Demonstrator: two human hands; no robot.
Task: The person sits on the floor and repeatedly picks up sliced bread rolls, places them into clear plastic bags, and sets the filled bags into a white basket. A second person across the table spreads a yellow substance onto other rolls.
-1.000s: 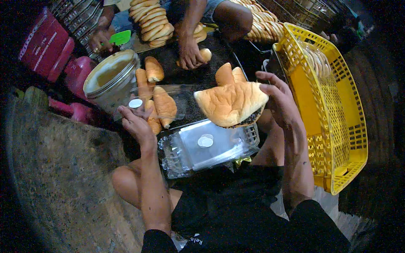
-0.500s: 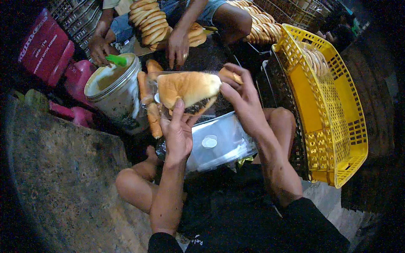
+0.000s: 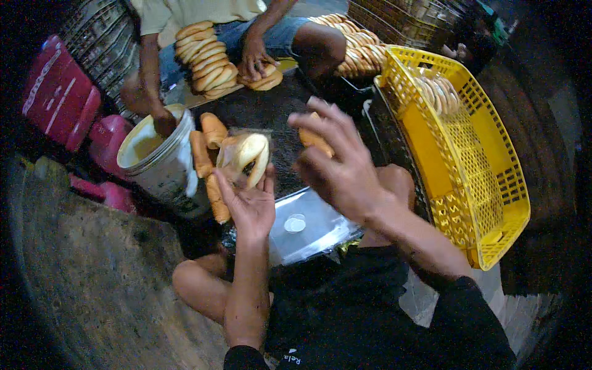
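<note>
My left hand (image 3: 251,203) holds a split bread roll (image 3: 254,151) in a clear plastic bag, the roll's pale end facing me. Fingers and thumb support the bag from below. Slightly blurred, my right hand (image 3: 345,163) is raised with its fingers apart and nothing visible in them. Partly hidden behind its fingers lies another brown roll (image 3: 316,140) on the dark tabletop (image 3: 280,123). Across my lap rests a stack of clear plastic bags (image 3: 320,225) with a pale round mark. Several long brown rolls (image 3: 200,154) lie left of the bagged one.
A co-worker's one hand (image 3: 163,121) dips into a white bucket (image 3: 126,151); the other hand (image 3: 254,58) touches flat rolls. Stacked rolls (image 3: 206,58) stand beside it. A yellow crate (image 3: 425,179) with bagged rolls stands at right, maroon containers (image 3: 61,92) at left.
My right hand has come away from the bagged roll, fingers spread. The bagged roll has turned end-on in my left hand. The co-worker's left hand has moved back onto the flat rolls.
</note>
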